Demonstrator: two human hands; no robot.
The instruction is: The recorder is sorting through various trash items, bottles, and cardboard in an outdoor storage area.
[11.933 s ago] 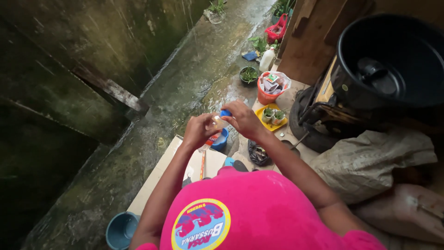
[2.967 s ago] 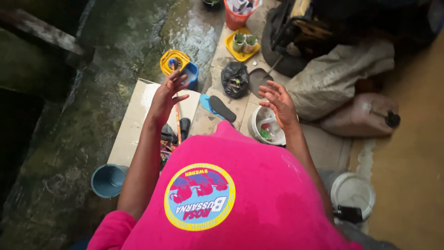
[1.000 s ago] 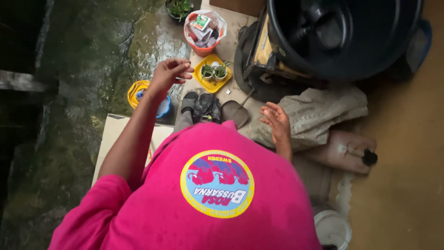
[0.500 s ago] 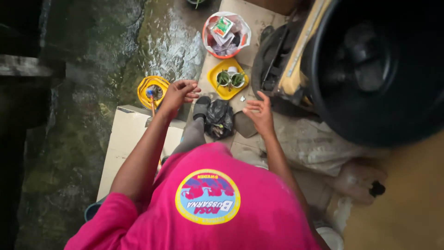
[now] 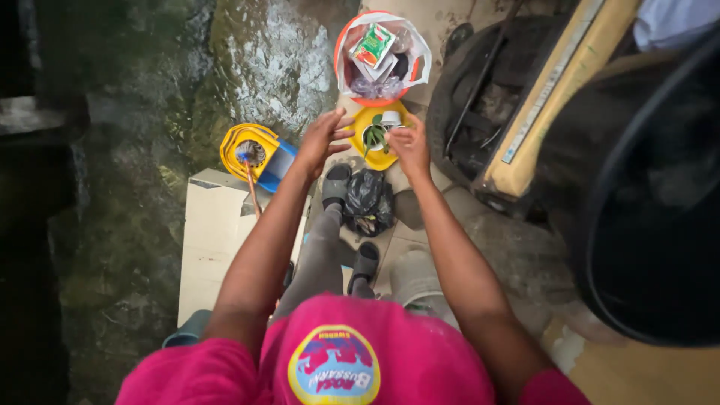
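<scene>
Both arms reach forward over a yellow tray [image 5: 365, 156] that carries small cups with green seedlings [image 5: 374, 137] and a white cup [image 5: 391, 118]. My left hand [image 5: 322, 138] hovers at the tray's left edge, fingers spread and empty. My right hand [image 5: 409, 142] lies over the tray's right side with fingers curled by the cups; whether it grips one is hidden. A black plastic bag [image 5: 368, 201] sits just below the tray.
An orange bucket [image 5: 381, 57] lined with plastic holds packets beyond the tray. A yellow and blue container [image 5: 257, 153] with a stick stands left on wet concrete. Cardboard [image 5: 214, 240] lies underfoot. A large black barrel [image 5: 652, 217] and a tyre [image 5: 480, 97] crowd the right.
I have stood and leaned forward. Both hands moved up to the yellow tray; the right hand went from open in the air to curled over the seedling cups.
</scene>
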